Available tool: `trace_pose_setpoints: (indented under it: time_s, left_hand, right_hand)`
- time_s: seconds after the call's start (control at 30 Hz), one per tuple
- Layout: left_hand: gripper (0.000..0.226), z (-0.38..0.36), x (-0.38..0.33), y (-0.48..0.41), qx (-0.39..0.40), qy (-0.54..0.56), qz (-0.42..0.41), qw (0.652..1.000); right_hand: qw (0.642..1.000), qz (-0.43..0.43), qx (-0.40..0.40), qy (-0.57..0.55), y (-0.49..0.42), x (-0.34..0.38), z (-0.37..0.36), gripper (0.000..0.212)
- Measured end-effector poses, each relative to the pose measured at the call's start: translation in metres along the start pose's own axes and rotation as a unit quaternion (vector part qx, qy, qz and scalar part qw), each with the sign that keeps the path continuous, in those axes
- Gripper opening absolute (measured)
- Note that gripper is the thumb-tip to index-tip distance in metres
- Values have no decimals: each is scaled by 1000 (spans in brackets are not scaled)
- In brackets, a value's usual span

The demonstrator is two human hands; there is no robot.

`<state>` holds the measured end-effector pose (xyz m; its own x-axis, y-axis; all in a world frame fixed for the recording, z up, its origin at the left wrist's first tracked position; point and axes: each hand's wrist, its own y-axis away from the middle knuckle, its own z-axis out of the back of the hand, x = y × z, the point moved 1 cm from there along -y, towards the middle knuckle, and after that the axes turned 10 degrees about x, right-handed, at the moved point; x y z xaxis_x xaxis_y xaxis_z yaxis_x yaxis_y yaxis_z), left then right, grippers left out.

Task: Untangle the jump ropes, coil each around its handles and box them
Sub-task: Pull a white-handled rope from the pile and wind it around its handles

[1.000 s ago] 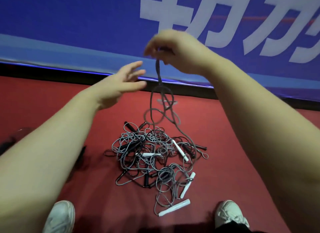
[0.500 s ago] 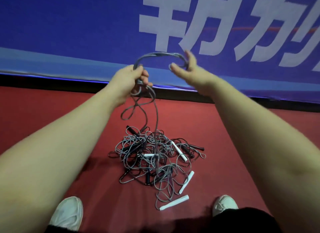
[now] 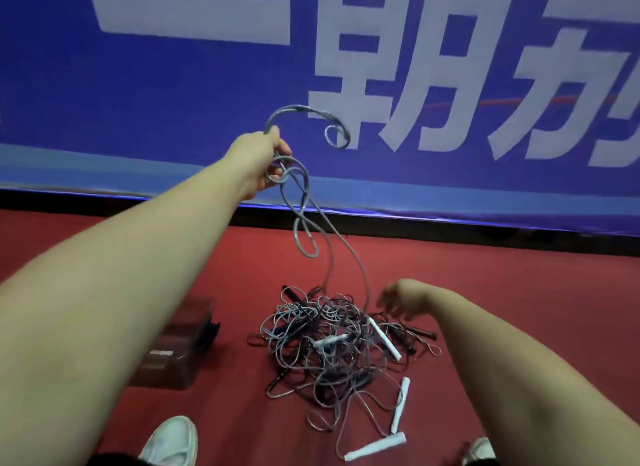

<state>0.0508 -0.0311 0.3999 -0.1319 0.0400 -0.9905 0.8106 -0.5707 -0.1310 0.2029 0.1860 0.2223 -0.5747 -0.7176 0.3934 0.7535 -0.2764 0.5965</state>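
On the red floor [image 3: 519, 309], below a blue banner [image 3: 173, 84]: one heap of jump ropes [image 3: 332, 347], grey and dark cords wound through each other, with white handles [image 3: 384, 337] and black handles [image 3: 422, 334] lying in and round it.

Progress, as judged: early.
- No rope was seen free of the heap, and none was coiled round its handles.
- The box [image 3: 176, 354], dark and see-through, stood just left of the heap and was partly hidden by the left forearm. Nothing could be made out inside it.
- One grey rope [image 3: 301, 108] was raised, its lower run trailing back into the tangle, so separation looked barely begun.
- Untangling, coiling and boxing all remained.

Left hand [image 3: 263, 157]: arm stretched forward and up, grip closed round the grey rope. One end arched and curled above the fist; loops hung below it.

Right hand [image 3: 401, 301]: low, just above the right edge of the heap, blurred. The grip was loose, the fingers spread downward, holding nothing and touching no cord that could be seen.

Also present: a white shoe [image 3: 173, 441] at the lower edge.
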Motion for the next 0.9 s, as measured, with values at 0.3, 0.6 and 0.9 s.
trace_pose_setpoints:
  time_s: [0.3, 0.6, 0.9]
  left_hand:
    - [36, -9, 26, -5, 209, -121, 74, 968]
    - [34, 4, 28, -11, 60, -171, -44, 982]
    - [36, -12, 59, -19, 35, -53, -8, 998]
  right_hand:
    - [888, 288, 9, -358, 13, 56, 19, 60]
    - [871, 332, -107, -345, -8, 96, 24, 24]
    - [787, 218, -79, -572, -41, 23, -5, 30]
